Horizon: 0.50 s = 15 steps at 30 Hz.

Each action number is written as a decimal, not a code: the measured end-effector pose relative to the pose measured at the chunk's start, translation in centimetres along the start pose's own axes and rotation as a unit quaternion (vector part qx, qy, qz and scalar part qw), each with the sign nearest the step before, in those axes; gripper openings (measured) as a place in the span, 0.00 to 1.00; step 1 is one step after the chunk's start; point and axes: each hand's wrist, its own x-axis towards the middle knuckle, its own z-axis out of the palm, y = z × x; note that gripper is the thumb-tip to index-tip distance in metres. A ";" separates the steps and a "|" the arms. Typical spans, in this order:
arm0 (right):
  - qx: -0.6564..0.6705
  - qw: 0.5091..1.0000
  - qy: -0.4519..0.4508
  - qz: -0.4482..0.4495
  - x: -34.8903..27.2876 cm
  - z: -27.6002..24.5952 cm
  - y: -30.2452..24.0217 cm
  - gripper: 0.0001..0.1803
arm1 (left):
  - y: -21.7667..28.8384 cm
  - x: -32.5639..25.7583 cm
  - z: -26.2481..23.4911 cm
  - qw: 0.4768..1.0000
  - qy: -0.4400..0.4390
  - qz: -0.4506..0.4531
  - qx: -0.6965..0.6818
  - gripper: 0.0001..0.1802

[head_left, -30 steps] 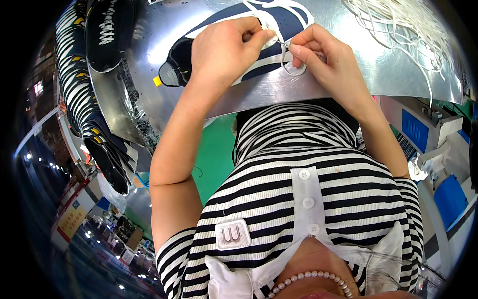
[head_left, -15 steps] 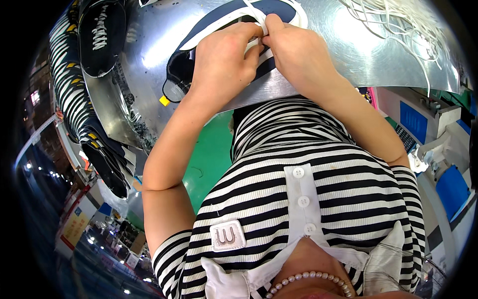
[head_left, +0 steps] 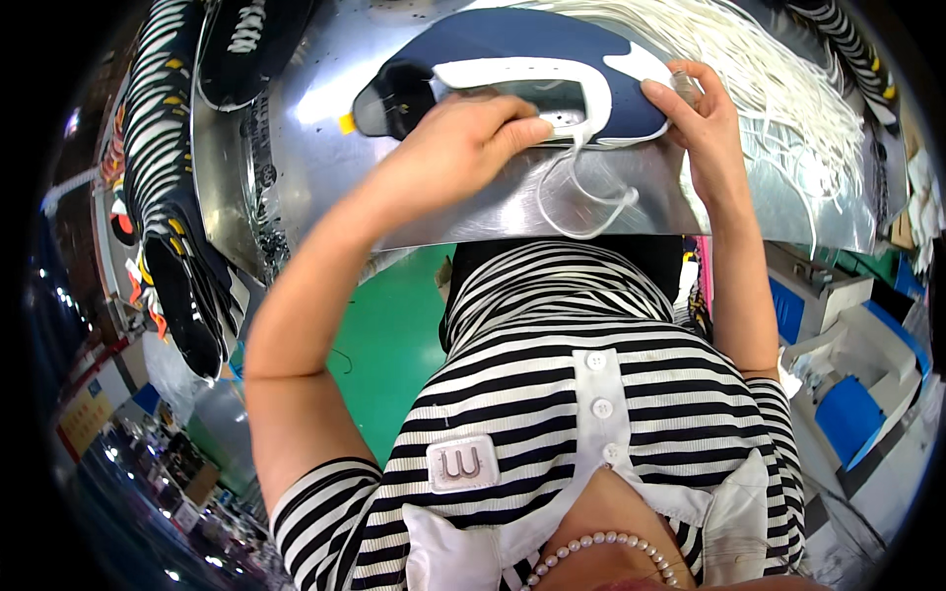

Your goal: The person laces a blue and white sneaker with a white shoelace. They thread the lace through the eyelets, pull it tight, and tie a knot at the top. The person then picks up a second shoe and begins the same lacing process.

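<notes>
Beside the right hand [head_left: 711, 128], loose white laces [head_left: 788, 128] crowd the metal table [head_left: 493, 209].

Left hand [head_left: 478, 133] blurred, fingers [head_left: 507, 106] perhaps curled; right hand [head_left: 706, 123] curved, thumb [head_left: 668, 102] pointing left.

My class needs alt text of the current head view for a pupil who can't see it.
A navy and white shoe upper lies on a metal table, a person's left hand at its opening, right hand at its toe. A white lace loops from it; more laces lie heaped at right.
</notes>
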 end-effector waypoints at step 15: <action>0.066 0.994 0.075 0.045 -1.0 1.7 0.2 0.21 | -0.3 1.0 0.9 0.985 0.109 -0.134 0.006 0.10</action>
